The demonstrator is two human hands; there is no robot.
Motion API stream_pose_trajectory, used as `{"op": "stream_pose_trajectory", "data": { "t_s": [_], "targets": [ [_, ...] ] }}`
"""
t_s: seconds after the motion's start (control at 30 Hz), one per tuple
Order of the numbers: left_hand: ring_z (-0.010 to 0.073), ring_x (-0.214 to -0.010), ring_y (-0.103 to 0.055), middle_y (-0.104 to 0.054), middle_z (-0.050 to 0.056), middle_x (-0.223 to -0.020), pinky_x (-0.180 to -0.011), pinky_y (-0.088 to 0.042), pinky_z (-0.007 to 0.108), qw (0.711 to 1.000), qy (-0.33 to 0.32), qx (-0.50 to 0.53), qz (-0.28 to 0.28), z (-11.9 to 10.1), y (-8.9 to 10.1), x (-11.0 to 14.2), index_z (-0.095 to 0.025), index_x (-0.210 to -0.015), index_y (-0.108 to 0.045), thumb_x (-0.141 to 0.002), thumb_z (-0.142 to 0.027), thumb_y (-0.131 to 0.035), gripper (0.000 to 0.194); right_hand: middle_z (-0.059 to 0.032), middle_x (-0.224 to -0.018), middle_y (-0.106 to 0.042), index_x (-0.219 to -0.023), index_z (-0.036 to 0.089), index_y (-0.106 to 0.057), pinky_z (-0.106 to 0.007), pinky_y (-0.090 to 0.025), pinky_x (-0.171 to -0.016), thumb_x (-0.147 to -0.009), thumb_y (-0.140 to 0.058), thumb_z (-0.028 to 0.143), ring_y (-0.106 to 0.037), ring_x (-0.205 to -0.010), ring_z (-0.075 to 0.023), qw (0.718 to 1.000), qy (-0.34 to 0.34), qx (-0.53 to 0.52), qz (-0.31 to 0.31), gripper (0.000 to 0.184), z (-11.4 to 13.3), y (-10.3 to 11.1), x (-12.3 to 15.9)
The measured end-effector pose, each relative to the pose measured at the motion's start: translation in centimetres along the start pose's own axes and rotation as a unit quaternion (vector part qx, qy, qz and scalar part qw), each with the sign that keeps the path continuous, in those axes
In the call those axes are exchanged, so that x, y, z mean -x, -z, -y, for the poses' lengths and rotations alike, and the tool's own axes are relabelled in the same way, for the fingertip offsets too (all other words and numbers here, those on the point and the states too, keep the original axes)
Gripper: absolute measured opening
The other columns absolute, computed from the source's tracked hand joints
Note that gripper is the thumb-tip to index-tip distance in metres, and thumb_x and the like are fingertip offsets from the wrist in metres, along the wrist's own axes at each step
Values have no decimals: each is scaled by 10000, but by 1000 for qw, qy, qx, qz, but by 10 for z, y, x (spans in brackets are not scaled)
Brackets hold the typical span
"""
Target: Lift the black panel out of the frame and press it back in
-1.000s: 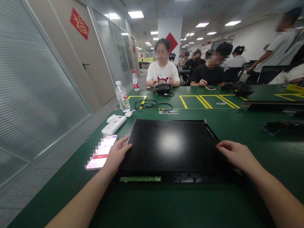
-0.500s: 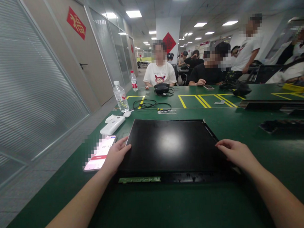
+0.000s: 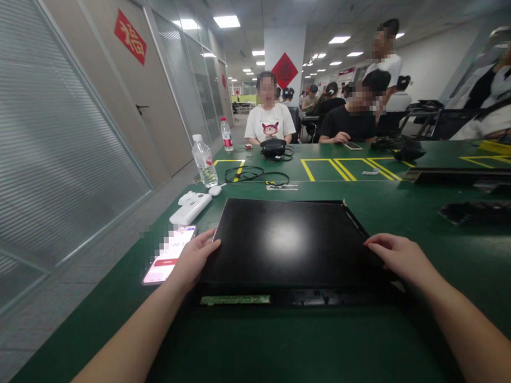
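Note:
A black, glossy flat display panel lies in front of me over a dark frame, whose near strip sticks out below it. On that strip shows a narrow green circuit board. My left hand grips the panel's left edge, thumb on top and fingers along the side. At the right edge my right hand pinches the panel between thumb and fingers. Its far right corner shows a raised rim of the frame. What lies beneath the panel is hidden.
Left of the panel lie a lit phone and a white power bank. Beyond them stand two water bottles, the nearer one clear. A black cable loops behind the panel. Dark metal parts lie right. People sit across the green table.
Both hands keep their hold, and the panel has barely moved. In the background a standing person has moved to the left.

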State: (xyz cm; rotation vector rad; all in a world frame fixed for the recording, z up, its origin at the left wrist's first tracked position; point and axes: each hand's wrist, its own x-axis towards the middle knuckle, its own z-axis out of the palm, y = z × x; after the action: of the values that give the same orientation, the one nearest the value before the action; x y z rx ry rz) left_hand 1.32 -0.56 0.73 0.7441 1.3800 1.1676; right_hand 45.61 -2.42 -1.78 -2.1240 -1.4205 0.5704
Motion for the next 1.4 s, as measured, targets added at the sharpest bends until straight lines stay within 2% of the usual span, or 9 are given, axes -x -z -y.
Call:
{"op": "stream_pose_trajectory", "data": {
  "t_s": [0.2,0.4,0.47,0.53,0.63,0.73,1.07,1.4],
  "targets": [
    [249,-839,-820,-848,89,-996,-634,-643,270,1000,-10,3,3,3,3,-2,-155,-1394,-665,-858,-63,-714,545,-47,-746,-750,-834,228,-798,-314,-523,-530,-750,-597,411,-658,-568,-205,999,-11,-33,2,284,-1,0,-2],
    [292,-1059,-781,-814,98,-1191,-929,-622,387,998,-58,-35,17,11,12,-11,-177,-1297,-737,-792,-206,-779,508,-54,-767,-750,-830,219,-803,-311,-527,-530,-758,-600,386,-633,-541,-183,999,-34,-39,3,272,7,5,2],
    [340,-1167,-735,-786,114,-1264,-1010,-582,459,993,-84,-74,24,15,18,-17,-182,-1287,-746,-756,-311,-809,550,-56,-774,-748,-826,217,-802,-308,-520,-522,-756,-604,381,-632,-540,-180,998,-37,-43,1,267,8,5,3],
    [383,-1305,-648,-728,123,-1380,-1102,-509,517,981,-145,-126,20,19,23,-23,-191,-1260,-764,-716,-424,-824,594,-56,-770,-743,-819,216,-799,-302,-511,-509,-749,-608,379,-634,-550,-182,998,-37,-46,-2,260,8,4,3],
    [403,-1441,-517,-637,130,-1503,-1209,-381,531,950,-222,-218,-18,23,29,-30,-200,-1177,-801,-688,-498,-804,573,-53,-774,-743,-825,217,-797,-294,-504,-500,-746,-607,391,-638,-561,-182,998,-34,-50,-2,269,5,3,1],
    [395,-1457,-498,-605,134,-1535,-1219,-369,523,935,-232,-269,-19,26,33,-35,-201,-1187,-796,-713,-508,-757,566,-49,-752,-737,-843,219,-800,-298,-506,-496,-749,-605,410,-640,-553,-186,998,-32,-49,2,289,3,2,0],
    [372,-1455,-503,-585,169,-1532,-1201,-412,510,904,-245,-350,3,36,42,-49,-169,-1250,-771,-761,-507,-666,604,-50,-776,-761,-828,218,-794,-313,-512,-520,-750,-603,412,-631,-508,-179,999,-16,-46,0,283,1,3,0],
    [391,-1380,-562,-608,149,-1504,-1142,-464,549,881,-247,-404,-7,36,43,-50,-198,-1167,-788,-768,-486,-658,509,-45,-777,-766,-819,227,-798,-311,-522,-536,-741,-624,399,-625,-499,-172,999,-22,-49,-2,257,-1,2,-2]
  ]
}}
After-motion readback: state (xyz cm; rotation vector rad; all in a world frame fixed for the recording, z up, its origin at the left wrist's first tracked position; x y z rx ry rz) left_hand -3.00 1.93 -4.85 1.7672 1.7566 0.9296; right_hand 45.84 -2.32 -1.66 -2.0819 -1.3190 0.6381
